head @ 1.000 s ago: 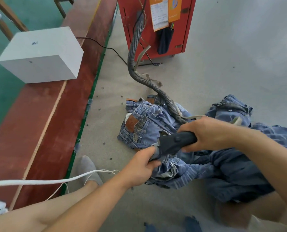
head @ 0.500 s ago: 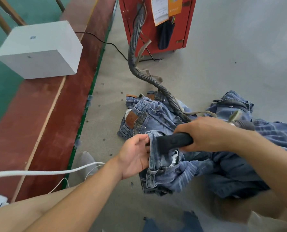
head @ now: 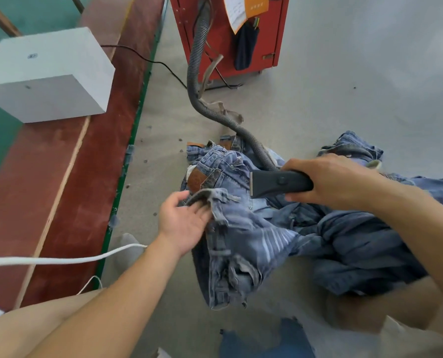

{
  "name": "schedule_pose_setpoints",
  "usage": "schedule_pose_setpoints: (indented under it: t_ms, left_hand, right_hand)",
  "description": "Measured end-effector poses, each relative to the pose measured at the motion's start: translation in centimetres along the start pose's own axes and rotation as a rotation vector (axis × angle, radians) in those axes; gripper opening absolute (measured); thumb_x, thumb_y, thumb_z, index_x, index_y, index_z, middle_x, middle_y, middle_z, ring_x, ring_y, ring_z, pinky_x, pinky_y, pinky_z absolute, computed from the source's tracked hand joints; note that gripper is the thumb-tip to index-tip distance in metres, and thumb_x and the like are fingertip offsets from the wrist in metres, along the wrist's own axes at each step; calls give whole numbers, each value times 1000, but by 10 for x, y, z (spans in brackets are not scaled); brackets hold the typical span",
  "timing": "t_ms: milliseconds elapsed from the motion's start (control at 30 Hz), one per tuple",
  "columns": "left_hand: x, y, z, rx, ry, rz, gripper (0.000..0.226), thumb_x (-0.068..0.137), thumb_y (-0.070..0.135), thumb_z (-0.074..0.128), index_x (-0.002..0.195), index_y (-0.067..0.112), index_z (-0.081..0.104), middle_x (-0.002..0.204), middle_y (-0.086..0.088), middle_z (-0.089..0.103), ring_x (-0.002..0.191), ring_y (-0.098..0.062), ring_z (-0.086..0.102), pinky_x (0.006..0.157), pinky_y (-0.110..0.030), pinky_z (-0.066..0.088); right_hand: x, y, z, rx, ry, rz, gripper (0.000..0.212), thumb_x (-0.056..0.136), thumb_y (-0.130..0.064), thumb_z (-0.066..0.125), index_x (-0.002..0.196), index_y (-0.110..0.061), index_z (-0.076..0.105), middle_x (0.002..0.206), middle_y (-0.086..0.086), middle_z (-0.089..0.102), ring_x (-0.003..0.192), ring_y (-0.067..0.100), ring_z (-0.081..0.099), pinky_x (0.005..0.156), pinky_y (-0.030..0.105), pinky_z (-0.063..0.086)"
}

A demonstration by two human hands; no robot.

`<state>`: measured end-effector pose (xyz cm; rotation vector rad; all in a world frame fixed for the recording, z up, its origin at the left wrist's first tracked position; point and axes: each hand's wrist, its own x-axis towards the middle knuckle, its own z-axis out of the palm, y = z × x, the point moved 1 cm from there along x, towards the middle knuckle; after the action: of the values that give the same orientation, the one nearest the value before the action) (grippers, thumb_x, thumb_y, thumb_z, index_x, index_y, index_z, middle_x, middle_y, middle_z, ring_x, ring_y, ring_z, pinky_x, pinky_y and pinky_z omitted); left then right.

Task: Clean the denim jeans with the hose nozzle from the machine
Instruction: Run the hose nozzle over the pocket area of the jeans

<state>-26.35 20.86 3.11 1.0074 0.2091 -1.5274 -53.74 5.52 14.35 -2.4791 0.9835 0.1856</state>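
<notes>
A crumpled pair of light blue denim jeans (head: 243, 228) lies on the grey floor in front of me. My right hand (head: 334, 179) grips the black hose nozzle (head: 277, 183), whose flat mouth points left just above the jeans' waistband. A grey ribbed hose (head: 196, 81) runs from the nozzle back to the red machine (head: 272, 34). My left hand (head: 184, 220) is spread open, palm up, with its fingertips at the folded waistband edge; the hand is slightly blurred.
More denim is piled at the right (head: 365, 244) and behind my right hand (head: 352, 147). A white box (head: 47, 73) sits on a red-brown board (head: 60, 197) at the left. A white cord (head: 60, 259) crosses my leg, beside my grey-socked foot (head: 128, 250). A black cable (head: 143, 58) runs along the floor.
My left hand has let go of the waistband it was gripping and has opened. The nozzle has drawn back to the right, out of the fabric, and the jeans lie flatter.
</notes>
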Motion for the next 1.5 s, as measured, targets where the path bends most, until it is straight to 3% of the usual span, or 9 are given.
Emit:
schedule_pose_setpoints:
  t_ms: [100,233,433,567,833,967,1333,1400,1500]
  left_hand:
    - [-1,-8,-16,591,123,-246,55,98,59,49,110,14,76,116,-13,76,107,-29,69,91,-44,52]
    - [-12,-48,-27,1052,-26,-682,83,82,61,76,150,20,51,160,-11,43,147,-29,41,123,-51,26]
    - [8,11,-8,462,-122,-261,50,95,32,64,139,9,63,131,-24,66,105,-32,67,93,-42,56]
    - [0,0,-14,1055,-64,-466,61,75,31,86,126,3,69,118,-19,74,107,-27,73,107,-44,51]
    - [-3,35,-2,924,-314,-426,70,90,37,80,150,44,45,142,-13,62,122,-29,66,97,-56,55]
    - [-3,14,-2,1121,-211,-323,23,100,17,64,117,12,78,122,-14,74,112,-24,69,97,-40,56]
    - [-6,40,6,673,-231,-229,72,95,42,65,155,53,27,139,-16,63,117,-37,67,87,-57,58]
    - [-5,43,7,746,-187,-180,107,86,26,80,162,45,8,139,-15,65,119,-34,66,87,-52,61]
    - [-1,43,12,739,-71,-68,89,91,1,71,163,21,24,139,-16,64,114,-30,68,83,-39,63]
  right_hand:
    - [-2,0,2,20,20,-12,36,85,-63,68,115,-55,51,74,-19,58,70,1,57,64,36,51]
    - [-4,5,2,43,-2,-6,36,84,-65,66,115,-55,51,76,-19,62,70,3,61,64,37,53]
    - [-1,18,-6,6,17,31,40,80,-69,61,116,-53,52,78,-15,63,71,10,63,66,41,56]
    - [-3,21,-5,-15,-5,54,36,84,-66,63,115,-52,51,81,-14,65,73,11,63,69,43,57]
    - [-2,24,-6,-17,4,48,36,85,-65,67,115,-51,51,79,-14,63,72,10,62,68,41,56]
    - [-4,24,-4,-58,-49,59,34,90,-60,68,115,-52,48,84,-13,65,75,12,63,69,41,56]
    - [-2,24,-1,-83,-47,37,30,89,-56,71,101,-47,46,85,-18,59,75,4,59,65,34,50]
    - [-2,23,-2,-77,-43,21,28,88,-57,71,101,-48,48,84,-19,59,76,3,58,62,30,46]
    - [-2,22,-2,-88,-62,14,28,87,-56,71,101,-44,49,84,-17,62,75,5,59,63,30,46]
